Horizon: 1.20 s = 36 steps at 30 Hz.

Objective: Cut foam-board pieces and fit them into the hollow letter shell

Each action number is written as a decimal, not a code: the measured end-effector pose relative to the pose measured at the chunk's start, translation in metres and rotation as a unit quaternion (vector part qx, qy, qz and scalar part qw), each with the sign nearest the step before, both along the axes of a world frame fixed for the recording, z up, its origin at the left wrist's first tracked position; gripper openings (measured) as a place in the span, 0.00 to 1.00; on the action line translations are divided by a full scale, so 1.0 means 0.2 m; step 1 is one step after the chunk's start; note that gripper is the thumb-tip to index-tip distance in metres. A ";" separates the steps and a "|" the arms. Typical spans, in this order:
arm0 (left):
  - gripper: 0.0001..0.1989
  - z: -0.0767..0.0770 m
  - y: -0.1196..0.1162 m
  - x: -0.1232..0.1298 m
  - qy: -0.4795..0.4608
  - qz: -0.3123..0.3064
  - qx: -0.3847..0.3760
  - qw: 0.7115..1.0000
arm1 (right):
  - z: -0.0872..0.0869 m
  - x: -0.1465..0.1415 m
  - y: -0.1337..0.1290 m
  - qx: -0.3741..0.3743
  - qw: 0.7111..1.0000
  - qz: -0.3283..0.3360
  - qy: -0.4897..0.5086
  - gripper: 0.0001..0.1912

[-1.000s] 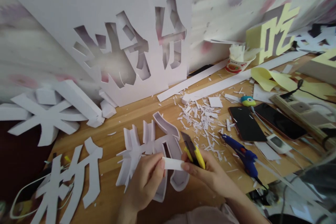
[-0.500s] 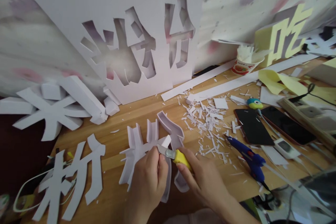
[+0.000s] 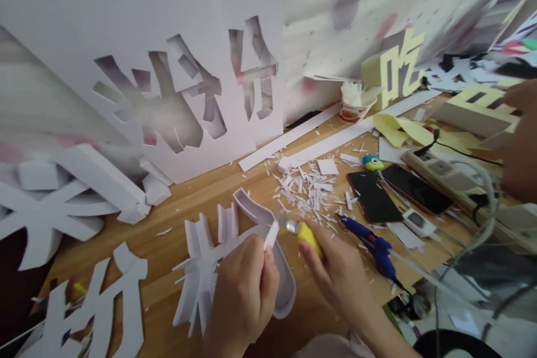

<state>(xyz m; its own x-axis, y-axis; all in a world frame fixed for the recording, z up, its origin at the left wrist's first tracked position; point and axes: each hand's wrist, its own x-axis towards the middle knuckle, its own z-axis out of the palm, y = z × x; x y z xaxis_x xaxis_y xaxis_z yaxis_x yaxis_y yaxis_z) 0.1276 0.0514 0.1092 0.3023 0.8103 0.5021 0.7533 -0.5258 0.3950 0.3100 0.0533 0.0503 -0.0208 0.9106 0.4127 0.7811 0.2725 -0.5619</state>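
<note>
Over the last half second the view has swung and a blurred shape, perhaps another person's arm, has entered at 2 o'clock, taking the left hand as clock centre. The right hand, its fingers wrapped round the craft knife, has carried the blade away from the left thumb toward 1 o'clock; blur hides whether it touches the short white strip. The left thumb and forefinger pinch that strip, which juts toward 1 o'clock above the walled letter. This looks like a paring stroke reaching the strip's far end.

Counted, biggest first: one cut-out white board at 11; one thick white letter at 10; one flat white letter at 9; one walled letter below the hands; two yellow block letters at 1 and 2; two long strips near 1; one glue gun between 2 and 3; two phones at 2; one paper cup at 1; one knife; one pinched strip; scraps at 1, too many to count
</note>
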 end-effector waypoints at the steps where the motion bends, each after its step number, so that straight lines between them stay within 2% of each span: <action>1: 0.13 0.00 0.00 0.00 -0.001 0.001 0.005 1.000 | -0.01 0.02 0.01 -0.006 0.999 -0.031 0.001 0.27; 3: 0.13 0.01 0.00 -0.01 0.005 0.007 0.006 1.000 | 0.00 0.05 0.03 -0.015 0.998 -0.061 0.009 0.27; 4: 0.13 0.01 0.00 -0.01 0.009 0.010 0.004 1.000 | 0.01 0.05 0.03 -0.016 0.998 -0.053 0.017 0.26; 8: 0.13 0.01 0.02 0.00 0.025 0.008 0.005 1.000 | 0.10 0.00 -0.02 -0.007 0.997 0.074 0.029 0.26; 11: 0.13 0.01 0.02 0.00 0.039 -0.001 0.024 0.999 | 0.13 -0.04 -0.05 -0.004 0.993 0.119 0.013 0.28; 15: 0.14 0.00 0.02 -0.01 0.051 -0.015 0.039 0.998 | 0.11 -0.04 -0.05 0.010 0.994 0.107 0.001 0.28; 26: 0.13 -0.01 0.00 -0.02 0.037 -0.013 -0.004 0.999 | 0.02 -0.04 -0.02 0.057 0.996 0.071 -0.009 0.27; 29: 0.14 0.00 -0.02 -0.03 0.029 -0.007 -0.005 1.000 | -0.02 -0.03 0.01 0.018 0.998 0.061 0.022 0.28; 32: 0.13 0.02 -0.06 -0.04 -0.007 0.018 0.001 1.000 | -0.06 0.00 0.07 -0.041 0.997 -0.006 0.067 0.30; 34: 0.13 0.03 -0.08 -0.05 -0.045 0.046 -0.024 0.998 | -0.07 0.03 0.09 -0.061 0.994 -0.041 0.084 0.29; 36: 0.14 0.03 -0.09 -0.05 -0.079 0.069 -0.067 0.992 | -0.05 0.04 0.09 -0.072 0.992 -0.037 0.094 0.28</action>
<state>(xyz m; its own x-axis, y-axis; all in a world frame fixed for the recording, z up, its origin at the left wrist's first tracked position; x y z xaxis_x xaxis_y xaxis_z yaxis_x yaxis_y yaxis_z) 0.1176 0.0330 0.1149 0.1093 0.9010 0.4197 0.7382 -0.3564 0.5728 0.3172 0.0721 0.0395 0.1135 0.9567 0.2681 0.6742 0.1240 -0.7280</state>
